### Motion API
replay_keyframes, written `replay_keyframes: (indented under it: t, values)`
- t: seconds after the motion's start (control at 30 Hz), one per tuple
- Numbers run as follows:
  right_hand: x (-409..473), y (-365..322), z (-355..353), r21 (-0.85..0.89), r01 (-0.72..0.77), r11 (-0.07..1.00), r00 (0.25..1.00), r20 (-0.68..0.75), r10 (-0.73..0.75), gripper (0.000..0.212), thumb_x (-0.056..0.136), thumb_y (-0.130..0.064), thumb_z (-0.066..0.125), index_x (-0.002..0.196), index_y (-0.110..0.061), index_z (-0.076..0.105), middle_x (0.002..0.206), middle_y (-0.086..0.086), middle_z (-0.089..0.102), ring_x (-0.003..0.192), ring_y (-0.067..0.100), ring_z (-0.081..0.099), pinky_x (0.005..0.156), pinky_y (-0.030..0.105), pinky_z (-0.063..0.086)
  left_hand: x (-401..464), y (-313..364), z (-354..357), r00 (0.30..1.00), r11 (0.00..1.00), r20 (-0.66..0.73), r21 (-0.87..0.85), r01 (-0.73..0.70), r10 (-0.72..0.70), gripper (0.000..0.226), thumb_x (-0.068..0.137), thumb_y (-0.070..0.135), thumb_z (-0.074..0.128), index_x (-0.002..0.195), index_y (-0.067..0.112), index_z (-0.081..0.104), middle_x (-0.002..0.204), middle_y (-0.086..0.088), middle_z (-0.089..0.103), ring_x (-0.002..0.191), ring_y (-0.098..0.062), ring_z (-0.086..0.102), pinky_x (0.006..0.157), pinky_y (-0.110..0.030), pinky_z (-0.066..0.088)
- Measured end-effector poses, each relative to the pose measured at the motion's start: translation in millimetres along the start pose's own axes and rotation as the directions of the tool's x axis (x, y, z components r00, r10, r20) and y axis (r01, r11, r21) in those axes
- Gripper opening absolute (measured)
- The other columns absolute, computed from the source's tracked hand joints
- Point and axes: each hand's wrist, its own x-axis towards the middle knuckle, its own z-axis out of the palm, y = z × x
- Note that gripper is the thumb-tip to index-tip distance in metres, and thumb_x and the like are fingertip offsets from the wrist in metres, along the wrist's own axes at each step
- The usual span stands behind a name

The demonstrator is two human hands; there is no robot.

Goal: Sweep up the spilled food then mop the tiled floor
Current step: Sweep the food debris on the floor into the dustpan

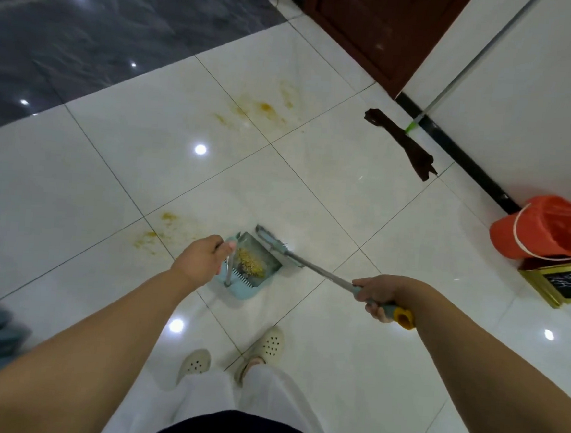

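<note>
A light blue dustpan (pixel 238 289) stands on the white tiled floor (pixel 313 191) just ahead of my feet, with a heap of yellowish food crumbs (pixel 249 259) inside it. My left hand (pixel 203 256) grips the dustpan's upright metal handle (pixel 228 269). My right hand (pixel 378 295) holds the broom handle (pixel 327 275), whose end is yellow. The broom head (pixel 277 246) rests at the dustpan's open mouth. Yellow-orange smears (pixel 264 108) stain the tiles farther ahead, and more smears (pixel 156 229) lie left of the dustpan.
A mop (pixel 400 143) with a dark brown cloth head leans against the white wall on the right. An orange bucket (pixel 543 229) stands by the wall, next to a gold-framed board (pixel 563 281). A dark wooden door (pixel 375 30) is ahead; dark marble flooring (pixel 87 33) lies at left.
</note>
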Motion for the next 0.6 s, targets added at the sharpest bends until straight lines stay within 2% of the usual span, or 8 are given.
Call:
replay_keyframes:
  t: [0.13,0.27,0.37,0.47,0.6]
  values:
    - [23,-2,23,0.111,0.010,0.994,0.999,-0.031,-0.007,0.040,0.094,-0.003,0.050,0.130,-0.021,0.050,0.066,0.006,0.044,0.030,0.008,0.040,0.034,0.012,0.036,-10,-19,-11,1.000,1.000,0.001,0.024,0.013,-0.013,0.037,0.097,0.043,0.040,0.072,0.017,0.047,0.063,-0.004,0.057,0.050,-0.015,0.047,0.047,-0.023,0.035]
    - [40,2,57,0.022,-0.022,1.000,1.000,0.009,0.022,0.040,0.094,-0.007,0.051,0.133,-0.013,0.049,0.064,0.006,0.044,0.040,0.010,0.040,0.036,0.013,0.037,-17,-37,-13,1.000,0.999,0.012,0.031,0.017,-0.018,0.038,0.097,0.043,0.040,0.073,0.015,0.047,0.062,-0.004,0.056,0.049,-0.014,0.046,0.047,-0.023,0.034]
    - [32,9,78,-0.021,-0.015,1.000,0.997,0.073,0.016,0.041,0.092,-0.007,0.049,0.133,-0.012,0.049,0.056,0.005,0.045,0.037,0.010,0.039,0.039,0.015,0.034,-18,-45,-14,1.000,1.000,0.015,0.018,0.021,-0.021,0.038,0.097,0.043,0.040,0.075,0.013,0.048,0.062,-0.005,0.056,0.049,-0.015,0.046,0.046,-0.023,0.035]
    - [13,21,78,-0.090,0.008,0.996,0.988,0.157,0.007,0.042,0.091,-0.009,0.047,0.132,-0.016,0.049,0.047,0.002,0.044,0.038,0.009,0.037,0.039,0.016,0.034,-18,-47,-16,1.000,1.000,0.025,0.026,0.005,-0.006,0.039,0.097,0.045,0.039,0.074,0.015,0.047,0.064,-0.006,0.056,0.050,-0.016,0.047,0.045,-0.023,0.036]
    - [-8,33,67,-0.067,-0.014,0.998,0.987,0.156,0.024,0.042,0.093,-0.010,0.050,0.130,-0.028,0.049,0.054,0.003,0.043,0.039,0.008,0.038,0.039,0.016,0.034,-20,-50,-17,0.999,1.000,0.033,0.013,-0.002,0.002,0.039,0.097,0.045,0.038,0.073,0.015,0.045,0.064,-0.007,0.056,0.051,-0.019,0.046,0.045,-0.022,0.038]
